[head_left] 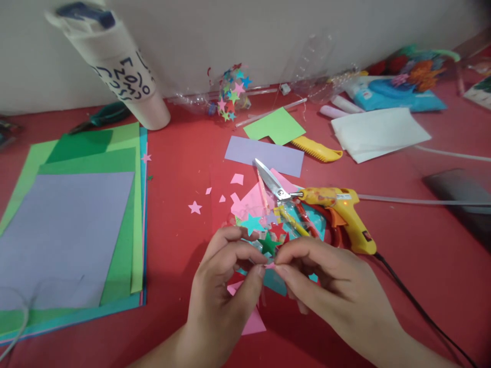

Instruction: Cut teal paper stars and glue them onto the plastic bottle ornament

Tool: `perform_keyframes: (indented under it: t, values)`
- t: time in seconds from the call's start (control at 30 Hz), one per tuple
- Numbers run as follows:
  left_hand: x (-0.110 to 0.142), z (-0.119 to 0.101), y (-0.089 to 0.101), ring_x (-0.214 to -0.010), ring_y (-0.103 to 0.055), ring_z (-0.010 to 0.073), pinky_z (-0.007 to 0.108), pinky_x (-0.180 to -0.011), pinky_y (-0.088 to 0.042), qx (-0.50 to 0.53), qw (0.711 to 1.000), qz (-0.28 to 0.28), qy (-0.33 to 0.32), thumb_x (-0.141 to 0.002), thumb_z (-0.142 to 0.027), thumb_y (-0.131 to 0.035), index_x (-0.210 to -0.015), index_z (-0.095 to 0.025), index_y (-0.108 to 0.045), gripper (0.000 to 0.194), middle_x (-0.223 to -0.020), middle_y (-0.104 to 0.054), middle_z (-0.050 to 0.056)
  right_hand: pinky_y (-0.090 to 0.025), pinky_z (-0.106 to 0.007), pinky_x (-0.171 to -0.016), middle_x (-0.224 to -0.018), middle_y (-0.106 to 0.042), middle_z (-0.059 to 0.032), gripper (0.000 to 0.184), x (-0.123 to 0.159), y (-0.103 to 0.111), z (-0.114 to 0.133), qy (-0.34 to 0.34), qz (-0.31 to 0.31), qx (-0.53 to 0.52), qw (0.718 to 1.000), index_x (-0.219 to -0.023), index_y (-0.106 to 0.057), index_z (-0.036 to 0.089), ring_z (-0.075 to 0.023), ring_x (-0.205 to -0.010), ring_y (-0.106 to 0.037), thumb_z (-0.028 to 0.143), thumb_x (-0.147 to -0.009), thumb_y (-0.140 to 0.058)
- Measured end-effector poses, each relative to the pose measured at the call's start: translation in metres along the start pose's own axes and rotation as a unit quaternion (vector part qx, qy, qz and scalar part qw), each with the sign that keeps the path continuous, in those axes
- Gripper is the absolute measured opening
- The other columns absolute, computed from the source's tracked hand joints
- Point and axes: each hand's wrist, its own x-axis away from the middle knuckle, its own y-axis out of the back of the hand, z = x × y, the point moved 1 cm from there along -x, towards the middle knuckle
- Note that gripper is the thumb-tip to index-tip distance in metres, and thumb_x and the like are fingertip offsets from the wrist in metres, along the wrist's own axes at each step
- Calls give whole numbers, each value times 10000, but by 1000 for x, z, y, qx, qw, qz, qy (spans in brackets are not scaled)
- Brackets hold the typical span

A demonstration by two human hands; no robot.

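Observation:
Between my left hand [224, 289] and my right hand [337, 289], a small pink paper piece [270, 266] is pinched by thumbs and fingertips. Its full shape is covered by the fingers. Just beyond it is clear plastic with paper stars on it: a green star [269, 244], a light blue star [252, 224] and a red star [276, 230]. How my other fingers touch this plastic is hidden. Past the hands, open scissors [270, 178] lie on pink paper scraps. A yellow hot glue gun [351, 214] rests close to my right hand, its nozzle at the scissors.
Stacked coloured sheets [72, 230] cover the left side. A white tumbler [126, 76] stands behind them near pliers [102, 118]. A star-covered clear ornament [233, 94], a yellow cutter [318, 149] and white paper [379, 134] lie farther back. The glue gun's black cord [418, 306] runs right.

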Motion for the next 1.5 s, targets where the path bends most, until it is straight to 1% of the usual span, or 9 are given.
perform_keyframes:
  t: [0.27, 0.43, 0.6, 0.7, 0.83, 0.93, 1.13, 1.3, 1.5]
  values:
    - [-1, -2, -1, -882, -614, 135, 196, -656, -530, 13, 1000, 3, -5, -766, -50, -586, -854, -227, -654, 209, -923, -553, 19, -379, -163, -365, -545, -586, 74, 155, 0, 0, 1, 36, 2, 17, 999, -707, -596, 223, -58, -359, -499, 114, -806, -549]
    - [-3, -2, -1, -936, -579, 167, 248, -785, -508, -65, 996, -10, -58, -735, -15, -597, -742, -220, -651, 212, -726, -586, 2, -394, -165, -391, -527, -578, 82, 158, 1, 0, -2, 39, 1, 18, 999, -719, -601, 222, -60, -362, -498, 97, -804, -553]
    - [0, -1, 0, -941, -590, 161, 249, -776, -503, -39, 998, -8, -41, -774, -52, -596, -770, -224, -632, 176, -797, -596, 10, -383, -162, -366, -561, -623, 79, 158, 1, 2, -1, 57, -8, 33, 998, -731, -609, 235, -58, -351, -505, 100, -807, -580]
    - [2, 0, -1, -985, -598, 167, 258, -799, -507, -27, 998, -5, -49, -785, -52, -589, -797, -227, -624, 179, -864, -603, 18, -454, -172, -452, -649, -682, 64, 172, 3, 3, -3, 122, -4, 74, 990, -783, -617, 253, -83, -457, -602, 96, -833, -568]
    - [1, 1, -1, -988, -608, 176, 269, -790, -519, -32, 997, -9, -68, -784, -33, -574, -802, -222, -616, 195, -882, -612, 27, -486, -241, -490, -694, -712, 3, 201, 9, 5, -9, 248, -7, 178, 952, -977, -618, 256, -147, -544, -650, 125, -907, -483]
    - [0, 1, -1, -962, -614, 159, 256, -795, -520, -37, 996, -10, -80, -777, -15, -562, -812, -219, -614, 214, -882, -613, 19, -483, -261, -487, -683, -702, -4, 210, 11, 3, -13, 285, -14, 222, 932, -1022, -592, 241, -156, -543, -648, 119, -921, -454]
    - [0, 2, -1, -966, -608, 138, 227, -812, -513, -53, 995, -18, -85, -774, -12, -563, -820, -216, -615, 216, -910, -605, 16, -482, -233, -496, -678, -704, 12, 155, 7, 0, -9, 226, -9, 167, 960, -915, -578, 238, -141, -544, -652, 112, -892, -492]
    - [1, 3, -1, -951, -606, 168, 265, -795, -520, -62, 993, -21, -96, -756, -16, -579, -808, -218, -617, 212, -861, -617, 20, -462, -189, -471, -634, -684, 37, 131, 5, -1, -8, 158, -9, 136, 978, -817, -591, 235, -113, -508, -631, 122, -855, -536]
    - [-1, 2, -1, -966, -584, 152, 239, -816, -495, -61, 993, -5, -96, -752, -10, -582, -808, -217, -606, 216, -850, -609, 8, -449, -185, -472, -607, -670, 34, 116, 4, -1, -5, 153, -11, 140, 978, -801, -590, 212, -107, -491, -609, 121, -852, -539]
